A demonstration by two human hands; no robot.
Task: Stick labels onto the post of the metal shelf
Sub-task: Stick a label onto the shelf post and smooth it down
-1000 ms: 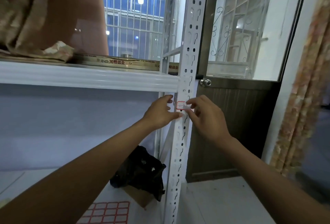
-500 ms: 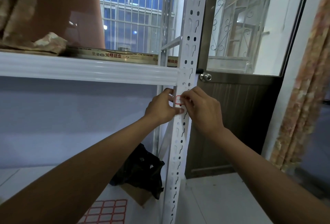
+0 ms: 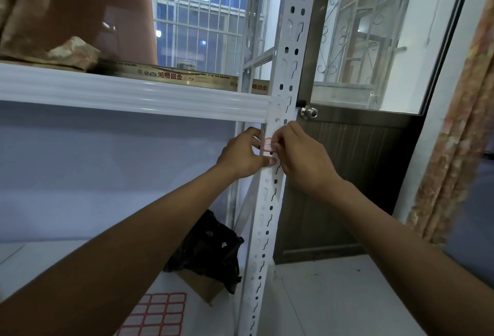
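Observation:
A white perforated metal post (image 3: 270, 202) of the shelf runs top to bottom through the middle. A small red-bordered white label (image 3: 267, 144) lies on the post just under the shelf beam (image 3: 133, 95). My right hand (image 3: 302, 160) covers the label's right part, its fingers curled onto it. From the left, my left hand (image 3: 244, 155) holds the post, thumb lying across the post's face just below the label. A sheet of red-bordered labels (image 3: 157, 314) lies on the lower shelf at the bottom.
A black plastic bag (image 3: 208, 250) on a cardboard box (image 3: 203, 285) sits on the lower shelf behind the post. A brown door with a round knob (image 3: 308, 112) stands right of the post, a patterned curtain (image 3: 459, 132) farther right. Cloth and a long box lie on the upper shelf.
Both hands have risen along the post with the label, from well below the beam to just under it. My right hand now covers more of the label.

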